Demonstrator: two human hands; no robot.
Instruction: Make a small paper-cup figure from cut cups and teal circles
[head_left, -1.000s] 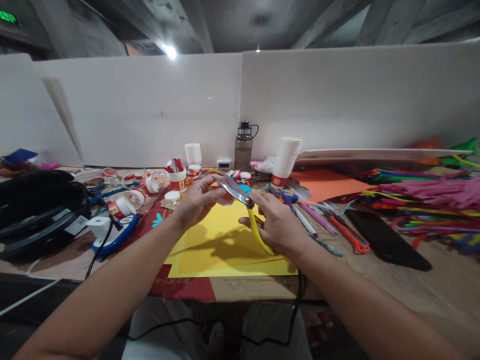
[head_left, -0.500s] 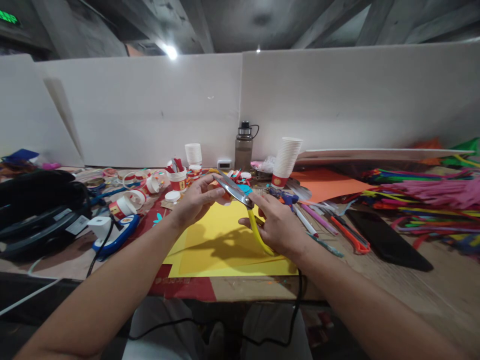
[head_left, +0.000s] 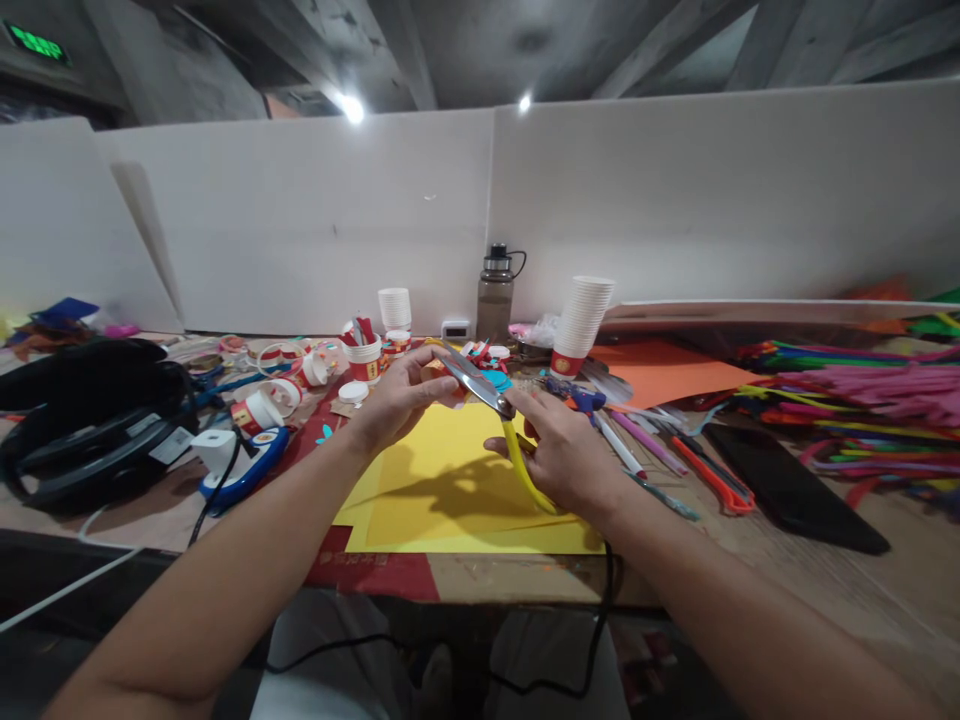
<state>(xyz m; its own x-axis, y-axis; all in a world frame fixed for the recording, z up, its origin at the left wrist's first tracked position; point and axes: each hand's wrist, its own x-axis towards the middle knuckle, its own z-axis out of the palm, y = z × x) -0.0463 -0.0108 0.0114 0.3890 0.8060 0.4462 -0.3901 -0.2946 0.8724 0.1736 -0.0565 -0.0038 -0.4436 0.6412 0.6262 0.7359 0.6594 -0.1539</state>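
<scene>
Scissors [head_left: 480, 388] with yellow handles are held above yellow paper sheets [head_left: 435, 480], blades pointing up and left. My right hand [head_left: 562, 450] is wrapped round them near the pivot and handle. My left hand [head_left: 405, 395] has its fingers bent at the blade tips; a small orange or yellow piece shows by its fingertips, too small to make out. Both hands cast a shadow on the yellow sheets. Just beyond the blades lies a light blue round piece [head_left: 496, 380].
Behind stand a bottle [head_left: 495, 300], a tall paper cup stack [head_left: 581, 325] and a cup of red items [head_left: 364, 360]. A power strip [head_left: 247, 470] lies left; an orange cutter [head_left: 716, 480], a black phone [head_left: 795, 485] and pipe cleaners [head_left: 885, 390] lie right.
The view has shifted slightly, so the table items appear a little further right. Both hands keep nearly the same pose around the scissors.
</scene>
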